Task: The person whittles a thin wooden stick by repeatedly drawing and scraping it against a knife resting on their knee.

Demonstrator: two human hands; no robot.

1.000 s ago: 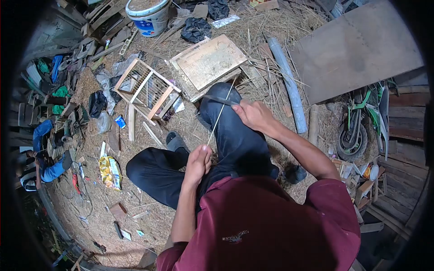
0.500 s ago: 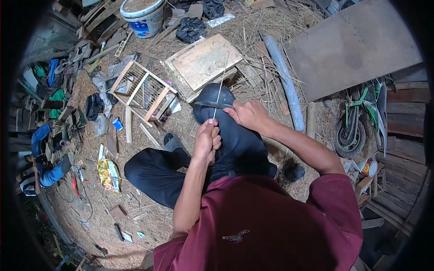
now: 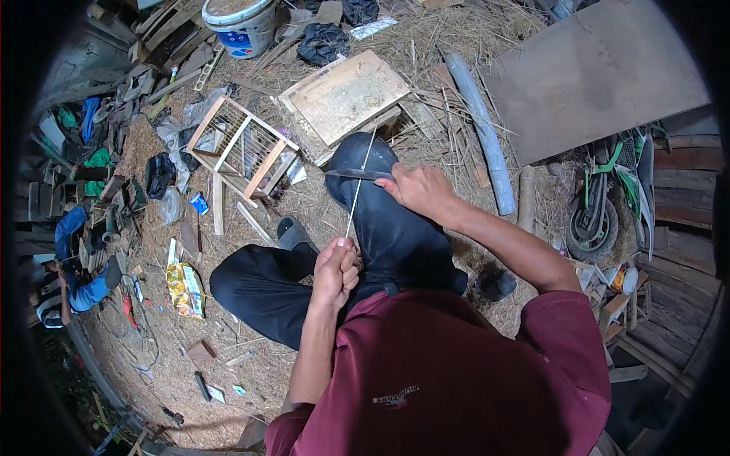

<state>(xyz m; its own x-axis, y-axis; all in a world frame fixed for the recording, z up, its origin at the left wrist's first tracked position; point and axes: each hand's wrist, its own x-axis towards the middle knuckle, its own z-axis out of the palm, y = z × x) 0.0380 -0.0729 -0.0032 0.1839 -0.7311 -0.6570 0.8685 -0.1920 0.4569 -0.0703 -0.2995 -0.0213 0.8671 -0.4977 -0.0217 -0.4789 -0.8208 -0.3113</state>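
Observation:
My left hand (image 3: 335,275) is closed around the lower end of a thin, pale stick (image 3: 354,207), which looks like a bamboo strip. The stick runs up over my raised knee (image 3: 363,150). A dark knife (image 3: 348,174) lies crosswise on the knee, its blade touching the stick. Closed around the handle end of the knife is my right hand (image 3: 423,190), which hides the handle. Just beyond the knee sits a wooden board (image 3: 350,99) on a low block. To its left, a small wooden cage (image 3: 242,148) with thin bars rests tilted on the ground.
Straw and shavings cover the ground. A bucket (image 3: 242,34) stands at the back, and a grey pole (image 3: 479,129) lies right of the board. A large flat panel (image 3: 597,80) and a green motorbike (image 3: 604,190) are at right. Another person (image 3: 72,273) sits at far left.
My left hand has moved down toward my body, pulling the stick along under the blade. The right hand and the knife stay nearly in place on the knee.

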